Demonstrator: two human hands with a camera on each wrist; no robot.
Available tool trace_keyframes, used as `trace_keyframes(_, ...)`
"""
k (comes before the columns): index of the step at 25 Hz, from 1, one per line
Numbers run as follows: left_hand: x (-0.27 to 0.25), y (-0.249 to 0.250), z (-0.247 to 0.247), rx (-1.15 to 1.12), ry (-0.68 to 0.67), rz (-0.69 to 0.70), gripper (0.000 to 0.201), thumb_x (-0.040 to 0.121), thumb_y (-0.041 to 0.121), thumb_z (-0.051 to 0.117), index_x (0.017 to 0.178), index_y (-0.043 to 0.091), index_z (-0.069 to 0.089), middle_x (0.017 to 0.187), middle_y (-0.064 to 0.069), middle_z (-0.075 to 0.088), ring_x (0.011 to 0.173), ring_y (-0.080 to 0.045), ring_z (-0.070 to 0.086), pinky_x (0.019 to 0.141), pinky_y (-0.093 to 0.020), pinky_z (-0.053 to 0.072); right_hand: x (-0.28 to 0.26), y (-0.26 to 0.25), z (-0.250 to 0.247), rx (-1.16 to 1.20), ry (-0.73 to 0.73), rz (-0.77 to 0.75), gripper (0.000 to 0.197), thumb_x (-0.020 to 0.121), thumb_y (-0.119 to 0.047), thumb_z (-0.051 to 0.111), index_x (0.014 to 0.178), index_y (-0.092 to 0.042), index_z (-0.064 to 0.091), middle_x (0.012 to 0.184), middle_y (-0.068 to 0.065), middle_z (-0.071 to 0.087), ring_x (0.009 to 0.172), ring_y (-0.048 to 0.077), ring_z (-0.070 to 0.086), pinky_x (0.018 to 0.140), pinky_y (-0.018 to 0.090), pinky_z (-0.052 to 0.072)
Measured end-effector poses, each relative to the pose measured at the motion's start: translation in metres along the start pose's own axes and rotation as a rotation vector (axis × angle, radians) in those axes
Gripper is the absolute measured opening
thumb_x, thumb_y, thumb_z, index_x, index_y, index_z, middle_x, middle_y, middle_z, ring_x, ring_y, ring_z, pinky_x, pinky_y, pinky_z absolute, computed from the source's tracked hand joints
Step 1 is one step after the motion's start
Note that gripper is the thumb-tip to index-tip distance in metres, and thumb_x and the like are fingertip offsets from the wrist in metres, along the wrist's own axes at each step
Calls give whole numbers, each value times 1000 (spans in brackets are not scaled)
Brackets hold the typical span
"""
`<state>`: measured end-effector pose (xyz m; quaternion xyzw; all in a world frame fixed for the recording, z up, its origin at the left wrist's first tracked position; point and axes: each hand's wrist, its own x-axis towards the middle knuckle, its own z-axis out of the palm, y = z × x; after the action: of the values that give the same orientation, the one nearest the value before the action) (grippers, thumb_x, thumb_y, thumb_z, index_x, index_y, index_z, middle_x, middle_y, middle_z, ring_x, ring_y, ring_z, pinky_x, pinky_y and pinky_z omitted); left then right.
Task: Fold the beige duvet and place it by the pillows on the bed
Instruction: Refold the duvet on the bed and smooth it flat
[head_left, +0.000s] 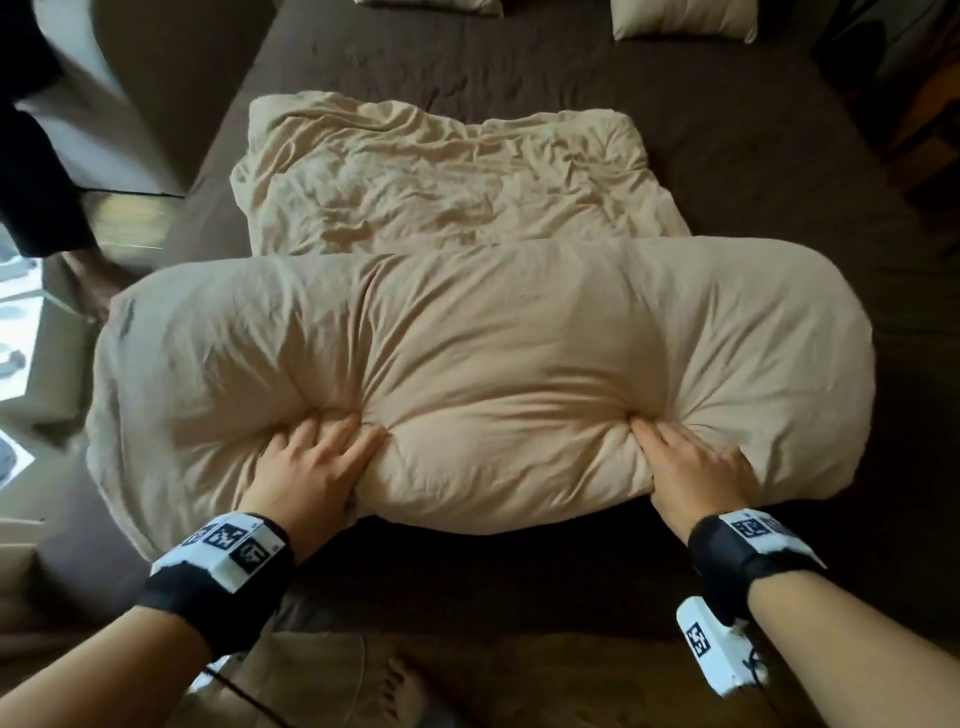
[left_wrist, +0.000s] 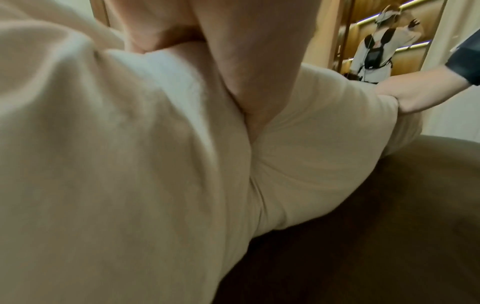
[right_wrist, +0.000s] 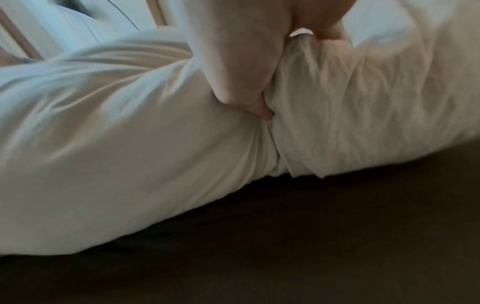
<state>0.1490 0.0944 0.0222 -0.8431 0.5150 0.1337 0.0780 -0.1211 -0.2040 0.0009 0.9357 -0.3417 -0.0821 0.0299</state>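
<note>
The beige duvet (head_left: 493, 353) lies across the dark brown bed (head_left: 519, 57), its near part rolled over into a thick puffy fold and a flatter wrinkled layer beyond it. My left hand (head_left: 317, 457) grips the near edge of the fold left of centre, fingers dug into the fabric. My right hand (head_left: 685, 462) grips the same edge further right. In the left wrist view my left hand (left_wrist: 246, 72) sinks into a crease of the duvet (left_wrist: 103, 164). The right wrist view has my right hand (right_wrist: 233, 61) pinching bunched duvet (right_wrist: 116, 144). Two pale pillows (head_left: 680, 18) lie at the far end.
Another person in dark clothes (head_left: 36, 156) stands at the bed's left side, a bare foot (head_left: 93, 280) on the floor. My own foot (head_left: 405, 686) is at the bed's near edge. A mirror (left_wrist: 376, 51) in the left wrist view reflects a person.
</note>
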Motion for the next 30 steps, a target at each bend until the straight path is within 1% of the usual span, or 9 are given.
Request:
trace_keyframes(5, 24, -35, -64, -149, 73, 121, 64, 64, 34, 71, 124, 32, 49, 100, 0, 73, 76, -28, 74, 59, -35, 60, 43, 17, -90, -48, -139, -122, 72, 71, -9, 51, 137, -38, 49, 123, -10, 65, 104, 21, 67, 84, 39, 54)
trace_keyframes(10, 110, -97, -131, -83, -103, 139, 62, 84, 36, 58, 145, 36, 45, 134, 3, 64, 122, -21, 61, 97, -33, 49, 132, 9, -155, 10, -179, -57, 73, 82, -8, 53, 142, -46, 36, 137, -10, 51, 124, 21, 51, 100, 47, 42)
trace_keyframes(15, 182, -127, -149, -92, -158, 117, 56, 80, 37, 70, 135, 37, 55, 125, 2, 68, 116, -20, 63, 94, -30, 49, 152, -62, -133, -13, 80, 1, 100, 65, -25, 67, 152, -34, 18, 157, -3, 23, 146, 27, 16, 108, 74, 9)
trace_keyframes(19, 185, -124, -135, -67, -234, 173, 63, 78, 44, 61, 140, 42, 48, 127, 7, 67, 118, -17, 63, 95, -32, 51, 141, -70, -110, -64, -344, -188, 130, 59, -52, 59, 142, -32, -38, 156, 7, -36, 147, 30, -23, 107, 75, -5)
trace_keyframes(22, 160, -103, -132, -38, -292, 279, 62, 69, 57, 36, 131, 46, 37, 118, 8, 67, 106, -19, 67, 84, -35, 54, 159, -54, -118, -83, -426, -332, 132, 53, -82, 53, 153, -29, -16, 162, 7, -4, 150, 31, 1, 111, 69, 3)
trace_keyframes(24, 150, -93, -144, -21, -461, 321, 74, 68, 84, 34, 133, 49, 35, 118, 14, 65, 104, -14, 66, 87, -30, 53, 180, -61, -131, 157, -147, -434, 99, 65, -85, 48, 145, -28, 38, 141, -1, 46, 132, 26, 41, 110, 55, 26)
trace_keyframes(26, 166, -83, -172, -239, -527, 226, 89, 55, 103, 33, 123, 50, 52, 107, 21, 67, 96, -3, 66, 88, -28, 54, 219, -77, -131, 320, 185, -435, 79, 71, -79, 54, 134, -31, 52, 133, 0, 51, 125, 29, 46, 102, 51, 35)
trace_keyframes(28, 208, -76, -183, -324, -219, 125, 86, 59, 101, 35, 124, 47, 52, 117, 18, 65, 107, -6, 63, 94, -35, 54, 257, -97, -124, 318, -46, -282, 98, 64, -92, 46, 147, -46, 25, 158, -1, 20, 146, 28, 15, 114, 61, 14)
trace_keyframes(30, 253, -72, -168, -155, -131, 32, 106, 60, 98, 38, 150, 46, 20, 158, 4, 34, 143, -23, 37, 115, -48, 35, 274, -108, -99, 236, -431, -200, 102, 57, -99, 37, 145, -50, 21, 159, -3, 25, 147, 28, 18, 108, 65, 11)
